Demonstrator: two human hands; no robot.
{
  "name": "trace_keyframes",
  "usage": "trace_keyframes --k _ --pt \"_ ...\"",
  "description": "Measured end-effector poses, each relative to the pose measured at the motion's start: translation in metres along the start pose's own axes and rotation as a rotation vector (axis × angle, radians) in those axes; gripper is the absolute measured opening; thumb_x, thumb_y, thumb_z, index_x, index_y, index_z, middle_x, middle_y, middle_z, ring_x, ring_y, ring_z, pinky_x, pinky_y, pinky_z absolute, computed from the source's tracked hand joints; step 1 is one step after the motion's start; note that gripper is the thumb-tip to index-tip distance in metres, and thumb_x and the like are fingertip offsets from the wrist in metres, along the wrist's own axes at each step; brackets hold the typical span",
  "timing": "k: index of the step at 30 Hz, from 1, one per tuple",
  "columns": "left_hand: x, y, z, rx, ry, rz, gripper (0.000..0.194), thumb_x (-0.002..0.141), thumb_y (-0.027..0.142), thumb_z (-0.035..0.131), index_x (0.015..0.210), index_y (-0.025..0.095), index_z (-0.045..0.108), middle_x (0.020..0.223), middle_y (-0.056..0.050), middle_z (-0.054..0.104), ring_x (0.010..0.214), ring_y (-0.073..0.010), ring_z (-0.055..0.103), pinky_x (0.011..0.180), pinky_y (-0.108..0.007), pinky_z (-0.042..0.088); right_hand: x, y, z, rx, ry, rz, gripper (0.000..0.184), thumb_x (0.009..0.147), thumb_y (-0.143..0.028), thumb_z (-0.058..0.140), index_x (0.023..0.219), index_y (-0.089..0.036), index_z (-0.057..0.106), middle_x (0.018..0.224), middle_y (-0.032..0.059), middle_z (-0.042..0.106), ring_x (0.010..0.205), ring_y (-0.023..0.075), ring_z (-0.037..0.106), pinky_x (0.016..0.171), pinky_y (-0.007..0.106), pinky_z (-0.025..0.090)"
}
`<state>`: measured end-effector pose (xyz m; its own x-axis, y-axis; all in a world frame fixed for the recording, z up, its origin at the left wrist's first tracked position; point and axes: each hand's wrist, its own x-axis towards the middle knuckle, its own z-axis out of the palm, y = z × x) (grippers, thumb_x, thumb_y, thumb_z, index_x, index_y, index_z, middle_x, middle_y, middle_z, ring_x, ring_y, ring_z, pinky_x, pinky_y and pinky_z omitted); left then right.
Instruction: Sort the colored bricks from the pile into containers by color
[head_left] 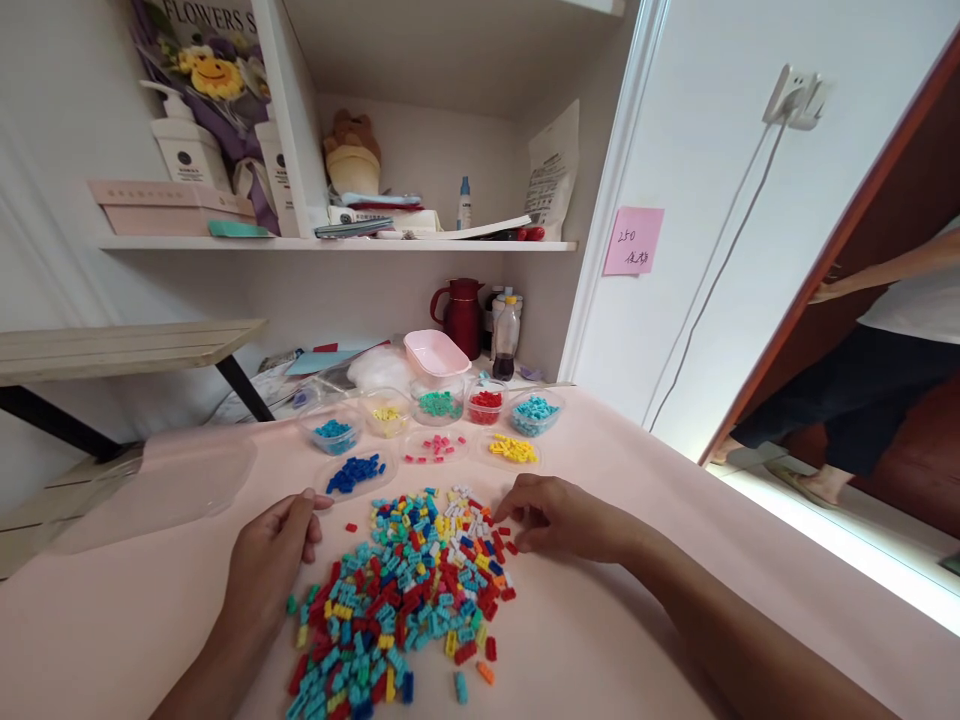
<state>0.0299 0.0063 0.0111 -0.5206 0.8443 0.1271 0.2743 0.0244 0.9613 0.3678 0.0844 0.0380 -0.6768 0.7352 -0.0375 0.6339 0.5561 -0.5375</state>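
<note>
Between the two bare hands I was following, a loose pile of toy bricks [420, 570] lay on the pink table cover [600, 640]. My right hand [559, 515] had its fingers curled at the pile's far right edge; I couldn't tell whether they pinched a brick. My left hand [274, 550], thumb against bent fingers, hung beside the pile's left edge, and its grip was equally unclear to me. Just beyond it sat dark blue bricks [356, 473] on a shallow tray. High beyond the left hand, a sign [210, 16] read "FLOWERS S", the rest cut off; the pump bottle [187, 150] below carried print too small for me. Beyond the right hand, a pink note [634, 241] showed "250" above handwriting I couldn't make out.
</note>
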Motion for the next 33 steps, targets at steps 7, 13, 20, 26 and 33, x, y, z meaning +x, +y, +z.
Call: trace_keyframes --k 7,13,20,26,33 --pt "0.001 -0.0019 -0.0004 -0.027 0.004 0.006 0.042 0.073 0.054 0.061 0.088 0.016 0.071 0.055 0.003 0.053 0.048 -0.0109 0.045 0.044 -0.022 0.036 0.0021 -0.0008 0.0036 0.007 0.012 -0.009 0.02 0.072 -0.019 0.066 0.092 -0.025 0.069 0.094 0.0019 0.061 0.078 0.0142 0.056 0.064 0.024 0.042" --pt "-0.0001 -0.0002 -0.0005 -0.008 -0.007 0.003 0.041 0.074 0.052 0.06 0.092 0.016 0.07 0.056 0.003 0.053 0.049 -0.0112 0.046 0.046 -0.022 0.037 0.0026 -0.0032 0.0037 -0.008 0.022 -0.009 0.017 0.073 -0.017 0.063 0.088 -0.023 0.068 0.092 0.0014 0.061 0.077 0.0137 0.055 0.063 0.023 0.04" --pt "0.0007 -0.0005 0.0001 0.002 -0.004 -0.009 0.045 0.073 0.058 0.059 0.087 0.017 0.07 0.056 0.004 0.053 0.049 -0.011 0.046 0.045 -0.022 0.035 0.0031 -0.0045 0.0039 -0.034 0.059 0.029 0.016 0.072 -0.014 0.059 0.083 -0.022 0.068 0.088 0.0011 0.063 0.071 0.0123 0.055 0.062 0.022 0.039" --pt "0.0004 0.0015 -0.0001 0.005 0.0 -0.021 0.046 0.071 0.06 0.059 0.086 0.018 0.069 0.055 0.004 0.053 0.048 -0.0116 0.045 0.046 -0.023 0.034 0.0014 -0.0024 -0.001 0.009 0.122 0.054 0.01 0.073 -0.019 0.061 0.081 -0.021 0.067 0.089 0.0018 0.065 0.071 0.0132 0.057 0.06 0.023 0.04" --pt "-0.0001 0.0038 -0.0009 0.039 -0.005 -0.033 0.049 0.069 0.063 0.058 0.087 0.018 0.069 0.055 0.004 0.053 0.048 -0.0119 0.046 0.045 -0.023 0.033 0.0036 0.0035 0.0004 0.028 0.04 0.094 0.01 0.071 -0.016 0.062 0.079 -0.021 0.065 0.078 -0.0017 0.064 0.069 0.0125 0.054 0.059 0.022 0.036"
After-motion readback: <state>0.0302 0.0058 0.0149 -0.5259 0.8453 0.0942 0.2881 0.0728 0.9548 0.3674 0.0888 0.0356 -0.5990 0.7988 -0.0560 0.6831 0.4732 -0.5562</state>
